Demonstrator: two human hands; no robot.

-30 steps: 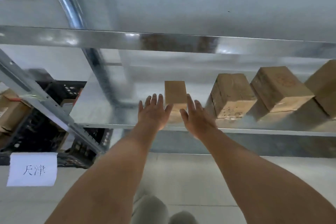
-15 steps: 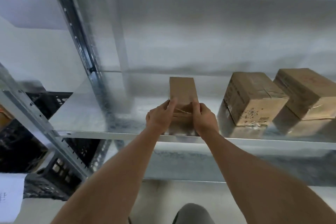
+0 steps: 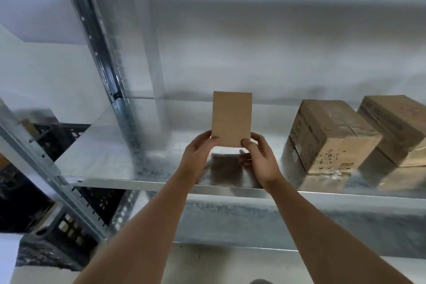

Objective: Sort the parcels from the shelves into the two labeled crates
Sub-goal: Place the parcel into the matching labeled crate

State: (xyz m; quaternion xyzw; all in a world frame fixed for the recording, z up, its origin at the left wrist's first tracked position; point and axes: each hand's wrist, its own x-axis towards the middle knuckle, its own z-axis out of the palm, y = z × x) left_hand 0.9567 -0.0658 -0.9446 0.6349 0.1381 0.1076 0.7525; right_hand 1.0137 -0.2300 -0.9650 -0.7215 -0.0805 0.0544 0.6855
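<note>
Shelving: a galvanised metal shelf (image 3: 143, 168) spans the middle of the frame, its front lip running from lower left to the right edge; a second shelf deck crosses the top of the frame, leaving tall open room between the two.
Upright post: a perforated steel post (image 3: 101, 53) rises at left of centre; the stretch of shelf between it and the held parcel is bare metal.
Crates: dark slatted crates (image 3: 57, 233) sit at the lower left behind a slanted rail, partly hidden and blurred; no label can be made out.
Large parcel: a brown carton (image 3: 332, 136) stands on the shelf at right of centre, well apart from the hands, one corner turned to the camera; its printing is too small to read.
Far parcel: another carton (image 3: 401, 127) sits just beside it, cut off by the right edge of the frame.
Small parcel: a flat cardboard parcel (image 3: 231, 119) is held above the shelf in the centre of the frame, clear of the deck, its plain broad face to the camera and its long axis upright; its dark reflection lies on the metal below.
Left hand: the left hand (image 3: 198, 157) pinches the parcel's lower left corner, thumb on the front face.
Right hand: the right hand (image 3: 260, 157) pinches the lower right corner the same way; the fingers behind the parcel are hidden.
Arms: both bare forearms run in from the bottom edge of the frame.
</note>
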